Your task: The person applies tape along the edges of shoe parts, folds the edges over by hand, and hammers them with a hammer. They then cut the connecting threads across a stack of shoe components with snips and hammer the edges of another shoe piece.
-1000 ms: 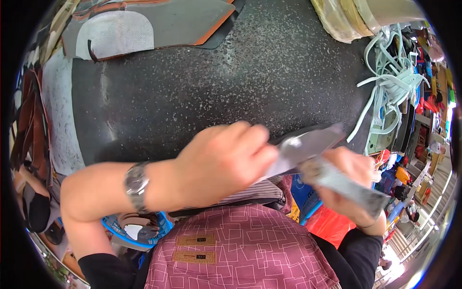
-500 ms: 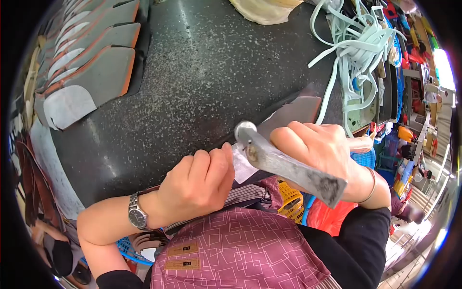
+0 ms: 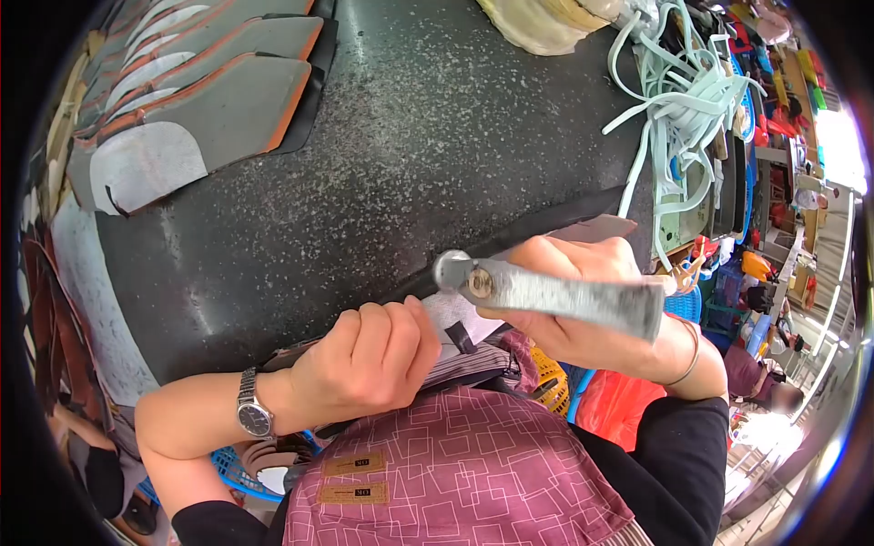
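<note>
In my right hand (image 3: 583, 282) is a hammer (image 3: 569, 296), its fingers closed around the handle. The metal head lies almost level across the view, with its round face (image 3: 451, 270) towards the left, above the work piece. My left hand (image 3: 373, 355) has its fingers curled on the near edge of a flat leather-like piece (image 3: 605, 229) at the table edge. A white patch (image 3: 482, 325) on that piece shows between my hands, with a small black tab (image 3: 460, 338) by it. The hands and hammer hide much of the piece.
A dark speckled table (image 3: 382, 164) spreads ahead. Overlapping grey pieces with orange edges (image 3: 241, 100) lie at the far left. Tangled pale-blue strips (image 3: 692, 100) lie at the right. A yellowish wrapped bundle (image 3: 537, 23) sits at the back. A yellow basket (image 3: 549, 378) stands below the edge.
The hammer head has swung from a slant to nearly level. My left hand stays curled at the edge. A black tab now shows by the white patch, and the whole view has shifted slightly.
</note>
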Demonstrator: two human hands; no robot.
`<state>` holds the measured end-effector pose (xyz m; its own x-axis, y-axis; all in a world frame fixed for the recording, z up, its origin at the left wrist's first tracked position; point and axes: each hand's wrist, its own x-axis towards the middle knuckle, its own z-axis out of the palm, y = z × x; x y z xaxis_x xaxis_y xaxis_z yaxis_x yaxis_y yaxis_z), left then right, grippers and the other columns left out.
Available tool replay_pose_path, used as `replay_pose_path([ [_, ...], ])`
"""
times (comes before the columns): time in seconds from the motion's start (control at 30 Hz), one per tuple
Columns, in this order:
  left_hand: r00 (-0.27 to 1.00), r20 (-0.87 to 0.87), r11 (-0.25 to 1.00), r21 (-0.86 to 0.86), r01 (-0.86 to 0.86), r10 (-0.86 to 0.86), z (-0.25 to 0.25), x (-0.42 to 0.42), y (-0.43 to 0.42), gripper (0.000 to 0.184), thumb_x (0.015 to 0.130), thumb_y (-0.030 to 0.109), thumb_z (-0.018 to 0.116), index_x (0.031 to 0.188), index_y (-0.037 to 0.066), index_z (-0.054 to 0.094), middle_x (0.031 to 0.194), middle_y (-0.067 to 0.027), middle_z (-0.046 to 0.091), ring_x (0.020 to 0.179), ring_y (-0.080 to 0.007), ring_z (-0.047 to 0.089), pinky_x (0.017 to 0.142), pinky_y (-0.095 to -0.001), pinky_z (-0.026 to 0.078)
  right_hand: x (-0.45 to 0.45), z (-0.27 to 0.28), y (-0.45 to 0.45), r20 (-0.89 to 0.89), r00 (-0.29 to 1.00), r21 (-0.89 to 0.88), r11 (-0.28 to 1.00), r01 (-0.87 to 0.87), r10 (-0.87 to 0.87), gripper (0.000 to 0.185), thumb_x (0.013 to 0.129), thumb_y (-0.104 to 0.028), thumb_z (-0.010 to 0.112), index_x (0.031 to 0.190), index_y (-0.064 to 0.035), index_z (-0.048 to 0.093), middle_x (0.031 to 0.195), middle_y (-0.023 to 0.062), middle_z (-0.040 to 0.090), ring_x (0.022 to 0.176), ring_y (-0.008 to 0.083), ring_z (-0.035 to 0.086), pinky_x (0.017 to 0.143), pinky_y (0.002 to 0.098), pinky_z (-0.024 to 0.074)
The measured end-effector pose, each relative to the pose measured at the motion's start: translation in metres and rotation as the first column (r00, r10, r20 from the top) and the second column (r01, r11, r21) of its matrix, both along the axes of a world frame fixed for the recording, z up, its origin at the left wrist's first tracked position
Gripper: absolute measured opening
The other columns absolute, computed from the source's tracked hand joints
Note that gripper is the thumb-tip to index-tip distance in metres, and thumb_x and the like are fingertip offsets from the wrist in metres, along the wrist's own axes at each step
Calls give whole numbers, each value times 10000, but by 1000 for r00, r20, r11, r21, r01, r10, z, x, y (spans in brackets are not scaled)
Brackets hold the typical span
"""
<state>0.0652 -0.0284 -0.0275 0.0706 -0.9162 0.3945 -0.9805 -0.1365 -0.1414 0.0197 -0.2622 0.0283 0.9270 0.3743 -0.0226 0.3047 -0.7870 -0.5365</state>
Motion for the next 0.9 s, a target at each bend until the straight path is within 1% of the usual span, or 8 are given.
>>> replay_pose_path([
  [0.07, 1000, 12, 1000, 24, 18, -18, 2, -1, 2, 116, 775, 76, 633, 841, -19, 629, 682, -60, 501, 556, -145, 455, 457, -254, 329, 1, 2, 7, -7, 997, 99, 992, 77, -76, 239, 751, -194, 726, 858, -124, 523, 643, 34, 480, 530, 211, 603, 411, 338, 457],
  [0.23, 695, -715, 995, 7, -103, 77, 8, 18, 22, 138, 689, 142, 628, 774, 49, 574, 689, -28, 424, 663, -150, 502, 526, -265, 388, -10, -7, 23, -21, 999, -105, 994, -43, 41, 298, 723, -208, 720, 801, -67, 469, 629, 61, 512, 518, 239, 611, 400, 376, 453],
  [0.37, 980, -195, 997, -69, 25, -39, -2, 6, 32, 136, 672, 120, 618, 770, 26, 610, 664, -20, 443, 532, -125, 447, 450, -240, 313, -2, -1, 34, 70, 997, -57, 998, -24, 28, 288, 689, -184, 728, 803, -77, 486, 627, 29, 474, 496, 202, 581, 385, 349, 440],
  [0.5, 975, -222, 995, -102, 0, -23, -3, 7, 44, 112, 694, 108, 618, 762, 19, 611, 641, -5, 449, 517, -101, 432, 434, -232, 283, -9, -1, 51, 19, 994, -233, 967, -98, 105, 244, 715, -158, 700, 794, -90, 480, 606, 6, 423, 477, 170, 557, 388, 323, 443],
  [0.6, 997, -67, 996, -74, -45, 40, -5, 4, 50, 92, 710, 108, 640, 740, 32, 598, 627, 27, 436, 499, -79, 415, 417, -235, 246, 5, 7, 54, -50, 999, -35, 999, -13, 11, 233, 755, -135, 688, 757, -95, 459, 596, 9, 417, 477, 185, 552, 391, 321, 447],
  [0.7, 973, -195, 989, -54, -137, 124, 2, 3, 56, 105, 688, 112, 660, 711, 60, 571, 616, 29, 396, 513, -94, 413, 434, -247, 266, 2, 7, 71, 151, 977, -340, 936, -89, 148, 218, 750, -146, 683, 745, -110, 468, 593, 8, 384, 451, 131, 496, 369, 275, 395],
  [0.83, 728, -682, 978, -93, -184, 72, 2, 18, 77, 109, 669, 142, 639, 723, 76, 572, 655, -13, 411, 585, -162, 465, 483, -276, 368, 0, -1, 70, 138, 980, -195, 974, -114, 143, 164, 750, -152, 678, 819, -94, 541, 628, 2, 404, 462, 124, 500, 367, 280, 395],
  [0.9, 882, -465, 990, -70, -125, 79, 5, 9, 85, 88, 677, 139, 628, 693, 75, 570, 653, -14, 414, 607, -163, 473, 506, -285, 413, 9, 8, 71, 14, 995, -63, 994, -93, 94, 242, 751, -144, 669, 970, -82, 587, 631, -3, 414, 477, 138, 517, 379, 307, 419],
])
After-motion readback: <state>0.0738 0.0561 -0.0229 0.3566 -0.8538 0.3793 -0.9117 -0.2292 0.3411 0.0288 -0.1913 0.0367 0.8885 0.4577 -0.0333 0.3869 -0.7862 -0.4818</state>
